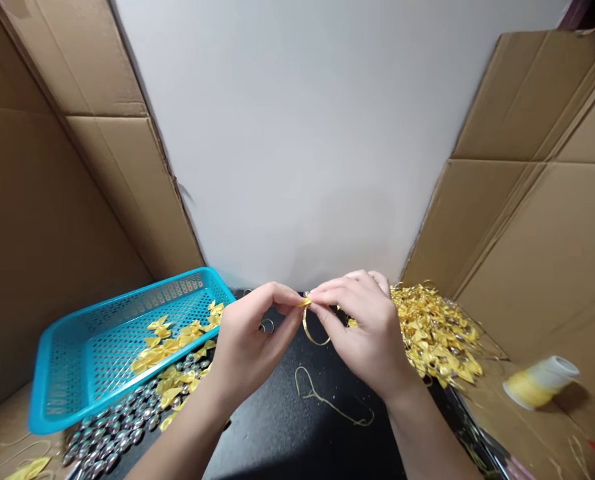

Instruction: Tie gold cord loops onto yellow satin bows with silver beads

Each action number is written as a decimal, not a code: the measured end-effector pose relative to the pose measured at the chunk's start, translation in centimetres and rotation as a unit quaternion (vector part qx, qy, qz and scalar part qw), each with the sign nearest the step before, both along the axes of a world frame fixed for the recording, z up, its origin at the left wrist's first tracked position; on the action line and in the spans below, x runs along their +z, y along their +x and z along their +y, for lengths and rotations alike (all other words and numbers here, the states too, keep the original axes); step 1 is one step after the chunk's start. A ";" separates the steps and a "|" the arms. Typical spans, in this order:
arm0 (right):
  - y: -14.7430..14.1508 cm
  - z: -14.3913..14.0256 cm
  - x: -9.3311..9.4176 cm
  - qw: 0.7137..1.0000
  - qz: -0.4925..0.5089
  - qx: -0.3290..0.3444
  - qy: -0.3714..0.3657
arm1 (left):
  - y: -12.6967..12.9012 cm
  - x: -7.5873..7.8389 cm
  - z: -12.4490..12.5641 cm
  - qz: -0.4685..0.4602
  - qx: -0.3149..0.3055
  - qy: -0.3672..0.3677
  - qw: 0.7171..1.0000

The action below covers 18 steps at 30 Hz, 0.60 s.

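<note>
Both the left hand (pixel 250 340) and the right hand (pixel 367 327) were pinched closed, thumb against fingers, meeting above a black desk (pixel 272 433) with a small yellow ribbon (pixel 305 303) held between their fingertips. A thin golden loop (pixel 318 343) hung below it. Under the hands, a loose pale thread (pixel 327 400) lay curled. At left, a turquoise basket (pixel 38 383) held yellow bows (pixel 162 352), with shiny oval beads (pixel 122 423) along its near side. At right rose a heap of yellow bows (pixel 437 337), near a yellow thread spool (pixel 532 387) on brown cardboard (pixel 507 440).
</note>
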State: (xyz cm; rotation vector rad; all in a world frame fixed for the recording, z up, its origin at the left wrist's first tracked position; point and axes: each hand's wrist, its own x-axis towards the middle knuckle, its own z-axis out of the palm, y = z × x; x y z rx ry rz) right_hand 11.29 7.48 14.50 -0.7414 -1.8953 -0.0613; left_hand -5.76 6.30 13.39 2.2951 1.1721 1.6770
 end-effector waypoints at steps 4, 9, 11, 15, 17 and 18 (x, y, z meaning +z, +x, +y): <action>-0.6 0.6 -0.6 0.996 0.067 0.036 -0.039 | 0.0 0.0 0.4 -0.016 -0.003 -0.022 1.000; -1.9 1.8 -2.0 0.941 0.224 0.168 -0.189 | 0.0 0.2 1.0 -0.105 -0.045 -0.130 0.985; -2.1 2.5 -2.4 0.907 0.276 0.210 -0.240 | -0.1 0.3 1.2 -0.139 -0.057 -0.160 0.976; -1.4 3.3 -2.6 0.879 0.344 0.204 -0.259 | -0.5 0.4 1.6 -0.181 -0.055 -0.190 0.963; -0.8 3.2 -2.4 0.909 0.317 0.168 -0.212 | -0.7 0.4 1.7 -0.186 -0.059 -0.206 0.959; -0.6 3.1 -2.3 0.929 0.288 0.148 -0.180 | -0.8 0.3 1.7 -0.187 -0.063 -0.210 0.958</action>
